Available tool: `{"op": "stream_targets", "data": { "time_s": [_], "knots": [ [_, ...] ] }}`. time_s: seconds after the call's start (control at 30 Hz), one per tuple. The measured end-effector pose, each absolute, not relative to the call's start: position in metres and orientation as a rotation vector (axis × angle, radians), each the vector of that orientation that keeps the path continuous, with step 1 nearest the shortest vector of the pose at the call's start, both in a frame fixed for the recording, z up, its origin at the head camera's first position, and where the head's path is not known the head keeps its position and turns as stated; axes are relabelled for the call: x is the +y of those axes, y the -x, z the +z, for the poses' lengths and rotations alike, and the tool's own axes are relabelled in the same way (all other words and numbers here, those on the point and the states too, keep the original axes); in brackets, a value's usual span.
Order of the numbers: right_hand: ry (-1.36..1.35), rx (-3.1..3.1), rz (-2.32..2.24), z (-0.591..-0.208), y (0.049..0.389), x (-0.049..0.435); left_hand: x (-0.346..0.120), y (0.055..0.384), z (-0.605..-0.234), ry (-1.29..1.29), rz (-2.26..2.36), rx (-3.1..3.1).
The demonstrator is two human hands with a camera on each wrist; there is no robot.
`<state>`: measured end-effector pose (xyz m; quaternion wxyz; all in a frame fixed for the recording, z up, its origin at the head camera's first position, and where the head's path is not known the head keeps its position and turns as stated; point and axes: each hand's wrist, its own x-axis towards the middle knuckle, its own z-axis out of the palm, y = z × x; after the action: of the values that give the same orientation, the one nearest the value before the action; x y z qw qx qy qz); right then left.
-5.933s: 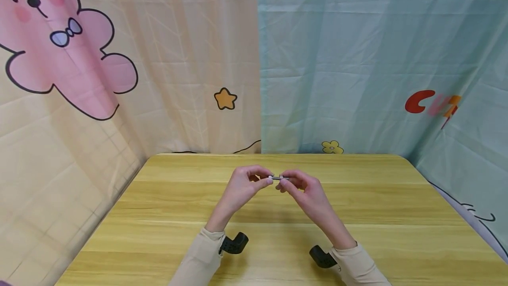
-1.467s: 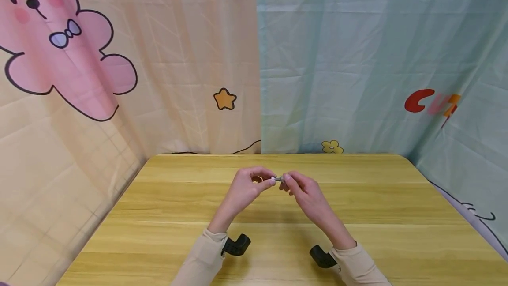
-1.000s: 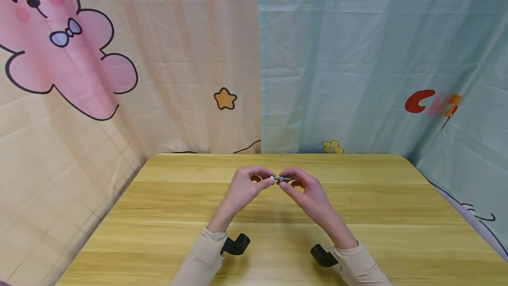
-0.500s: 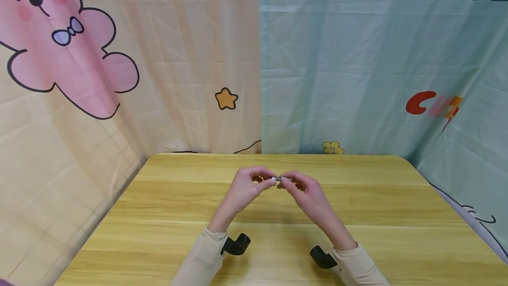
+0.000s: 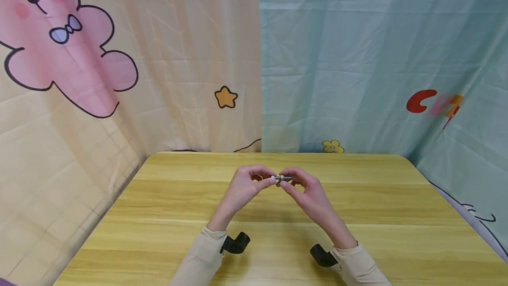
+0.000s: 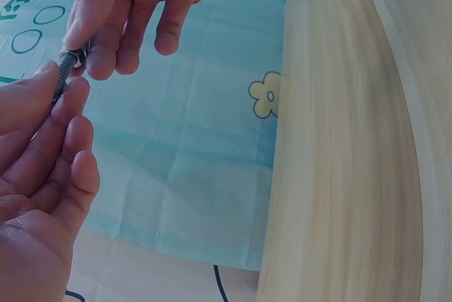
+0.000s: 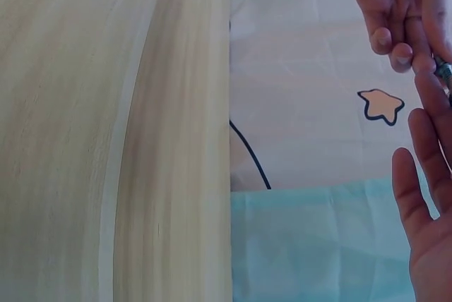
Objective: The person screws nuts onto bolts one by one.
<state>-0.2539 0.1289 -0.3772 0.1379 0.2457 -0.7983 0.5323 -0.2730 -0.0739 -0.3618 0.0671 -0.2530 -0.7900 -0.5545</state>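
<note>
Above the table, my left hand [image 5: 244, 189] pinches one end of a small metal bolt [image 5: 288, 178] between thumb and forefinger. The bolt lies roughly level, its free end pointing right. A nut [image 5: 282, 178] sits partway along it. My right hand [image 5: 311, 195] has its thumb and forefinger at the nut, one on each side, with the bolt's end showing between them. In the left wrist view the threaded shank [image 6: 64, 73] shows between the two hands, and the right thumb presses at the nut [image 6: 76, 56]. The bolt's left end is hidden by the left fingertips.
The wooden table [image 5: 166, 233] spreads beneath both hands. Behind it hang printed curtains, beige [image 5: 186, 78] on the left and blue-green [image 5: 349, 69] on the right. A black wrist mount [image 5: 237, 242] sits on each sleeve.
The right thumb and forefinger close and part repeatedly at the nut; now they are parted wider than half a second ago, showing the bolt's end. The left hand stays nearly still.
</note>
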Motion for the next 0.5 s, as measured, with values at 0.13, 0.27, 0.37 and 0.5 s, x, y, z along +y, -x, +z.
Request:
{"op": "stream_targets", "data": {
  "time_s": [0.13,0.27,0.37,0.5],
  "knots": [
    [-0.679,-2.324,1.562,-0.3807,0.2559,0.1290,-0.0742,0.2724,-0.3604,0.768,-1.670,-2.381],
    [-0.607,-2.330,1.635,-0.3814,0.2552,0.1277,-0.0741,0.2729,-0.3606,0.781,-1.679,-2.380],
    [-0.575,-2.329,1.681,-0.3816,0.2549,0.1277,-0.0736,0.2735,-0.3612,0.784,-1.690,-2.377],
    [-0.597,-2.321,1.654,-0.3813,0.2557,0.1286,-0.0734,0.2731,-0.3617,0.781,-1.691,-2.374]
  ]
}}
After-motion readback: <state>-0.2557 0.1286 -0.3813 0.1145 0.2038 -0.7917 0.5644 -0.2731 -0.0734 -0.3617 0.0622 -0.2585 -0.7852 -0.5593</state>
